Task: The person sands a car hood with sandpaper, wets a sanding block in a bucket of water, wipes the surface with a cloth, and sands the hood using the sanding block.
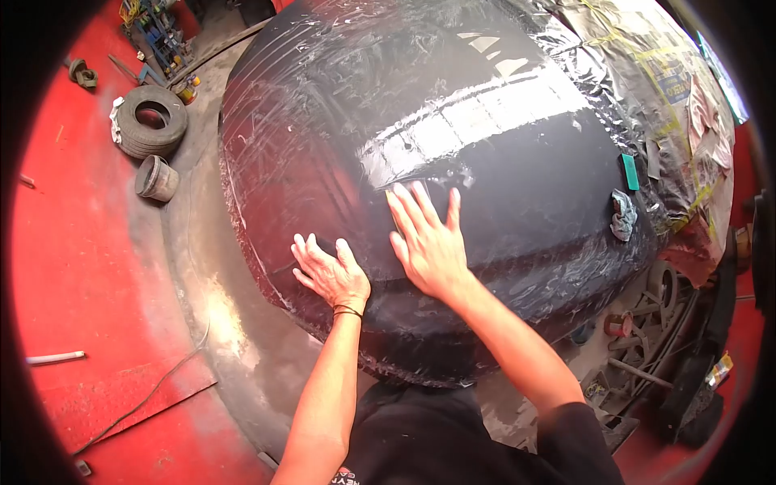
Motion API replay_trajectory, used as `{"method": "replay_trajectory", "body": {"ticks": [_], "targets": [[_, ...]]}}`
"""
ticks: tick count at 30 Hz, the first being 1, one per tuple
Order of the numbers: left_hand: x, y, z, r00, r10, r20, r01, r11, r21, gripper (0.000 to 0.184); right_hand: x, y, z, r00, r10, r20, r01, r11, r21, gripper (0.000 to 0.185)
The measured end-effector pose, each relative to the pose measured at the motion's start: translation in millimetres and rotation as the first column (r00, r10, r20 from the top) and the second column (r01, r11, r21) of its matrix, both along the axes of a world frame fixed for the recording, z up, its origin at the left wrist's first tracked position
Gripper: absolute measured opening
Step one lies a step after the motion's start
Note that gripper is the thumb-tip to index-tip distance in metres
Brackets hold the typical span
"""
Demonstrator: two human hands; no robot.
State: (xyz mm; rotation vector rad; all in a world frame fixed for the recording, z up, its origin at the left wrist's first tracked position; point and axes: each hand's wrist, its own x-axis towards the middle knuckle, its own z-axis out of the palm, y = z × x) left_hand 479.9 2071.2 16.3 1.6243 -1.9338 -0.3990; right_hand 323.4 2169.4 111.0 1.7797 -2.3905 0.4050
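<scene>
A dark car hood [517,182], wet and streaked with whitish residue, spreads in front of me. My right hand [428,242] lies flat on it near the middle, fingers stretched forward and thumb apart. A thin flat edge shows by its fingertips; whether a sheet lies under them I cannot make out. Closer to the left front edge, my left hand [330,273] rests on the hood with fingers spread, a dark band at its wrist. A green block [630,172] and a crumpled grey cloth [623,216] lie on the hood's right side.
Masking paper and plastic [655,81] cover the car at the right. On the floor at left are a tire [150,121], a dirty bucket [157,179] and a cable [153,388]. Metal parts and hoses [647,323] lie at lower right. Red walls stand on both sides.
</scene>
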Motion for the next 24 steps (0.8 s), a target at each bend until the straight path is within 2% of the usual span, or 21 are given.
{"method": "replay_trajectory", "body": {"ticks": [1, 4, 8, 13, 17, 18, 21, 24], "targets": [[0.8, -1.3, -0.4, 1.0, 0.001, 0.001, -0.001, 1.0, -0.001, 0.065, -8.6, -21.4, 1.0, 0.999, -0.013, -0.047, 0.013, 1.0, 0.009, 0.065], [1.1, -1.6, -3.1, 1.0, -0.006, 0.0, 0.006, 1.0, -0.002, 0.064, -11.9, -45.3, -3.8, 1.0, -0.015, -0.012, 0.014, 0.995, -0.097, 0.065], [1.1, -1.1, -4.0, 1.0, -0.004, -0.004, 0.004, 1.0, -0.016, 0.064, 22.4, 10.9, -15.4, 0.999, 0.048, 0.009, -0.048, 0.999, -0.021, 0.071], [2.4, -1.2, -3.4, 1.0, -0.009, 0.008, 0.009, 1.0, -0.002, 0.064, 7.0, -42.5, -9.3, 0.999, -0.048, -0.004, 0.047, 0.995, -0.092, 0.069], [-0.3, -2.4, -0.9, 1.0, -0.004, 0.014, 0.005, 1.0, -0.015, 0.065, 25.3, -2.9, -12.2, 0.999, -0.022, 0.049, 0.024, 0.999, -0.039, 0.073], [-1.6, -2.7, -0.5, 1.0, -0.005, 0.011, 0.005, 1.0, -0.025, 0.065, 26.1, 0.1, -8.6, 1.0, -0.022, 0.016, 0.023, 0.999, -0.028, 0.075], [2.6, 0.5, -0.4, 1.0, -0.009, 0.016, 0.009, 1.0, -0.002, 0.065, 13.6, -27.5, -7.9, 0.999, -0.049, 0.01, 0.05, 0.993, -0.105, 0.07], [1.3, 0.7, -0.2, 1.0, -0.006, 0.007, 0.006, 1.0, 0.001, 0.064, 10.9, -44.0, -4.7, 0.997, -0.068, 0.035, 0.071, 0.993, -0.098, 0.069]]}}
